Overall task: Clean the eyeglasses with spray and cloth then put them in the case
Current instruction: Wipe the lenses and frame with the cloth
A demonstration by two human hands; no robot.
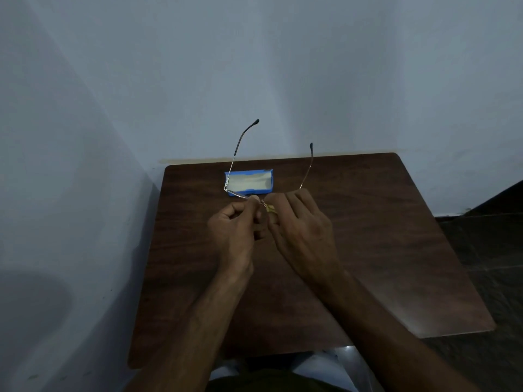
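The left hand (pixel 232 230) is held above the table with its fingers curled; thumb and forefinger pinch the front of the eyeglasses (pixel 240 194) close to the bridge. The right hand (pixel 302 233) is just beside it, its fingers curled over the other half of the front. It grips a yellowish cloth (pixel 270 208), of which only a small fold shows between the two hands. The lenses cannot be made out: one is covered by the right hand, the other is too faint against the dark surface. Both temples are unfolded and rise away from the person, the left one longer in view and crossing in front of the case (pixel 267 190). The case is blue and lies open on the far part of the table (pixel 368 250), its pale lining facing up, beyond the hands and apart from them. The table is dark wood grain and stands against a pale bluish wall (pixel 283 66); its near edge is partly covered by the forearms. Dark floor tiles (pixel 486 250) show on the right. At the bottom edge, the person's lap is cut off and dim.
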